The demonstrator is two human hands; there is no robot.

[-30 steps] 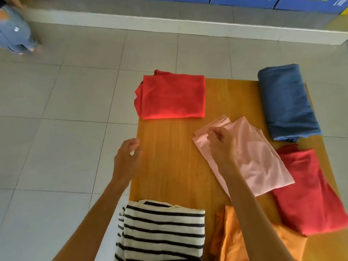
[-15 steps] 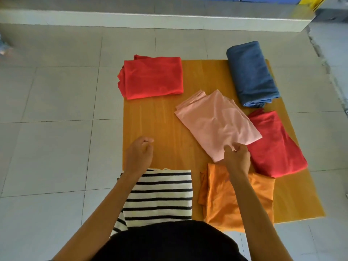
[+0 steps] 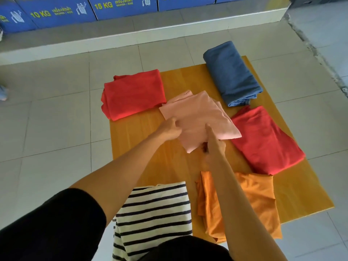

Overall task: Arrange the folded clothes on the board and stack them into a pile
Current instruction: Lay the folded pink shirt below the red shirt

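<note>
A wooden board [image 3: 135,140] lies on the tiled floor with several folded clothes on it. In the middle is a pink cloth [image 3: 197,115]; my left hand [image 3: 170,129] grips its left edge and my right hand [image 3: 213,144] grips its near corner. Around it lie a red cloth [image 3: 131,95] at the far left, a blue cloth [image 3: 230,72] at the far right, a second red cloth [image 3: 263,138] on the right, an orange cloth [image 3: 254,198] near right under my right forearm, and a black-and-white striped cloth [image 3: 156,213] near left.
Blue boxes [image 3: 62,12] printed with 10 KG and 15 KG stand along a raised ledge [image 3: 150,32] at the back. Grey floor tiles [image 3: 47,129] surround the board. The striped and far-left red cloths overhang the board's edges.
My left hand moved from beside the striped cloth to the pink cloth's left edge. My right hand still holds its near corner. The pink cloth has shifted slightly towards the left.
</note>
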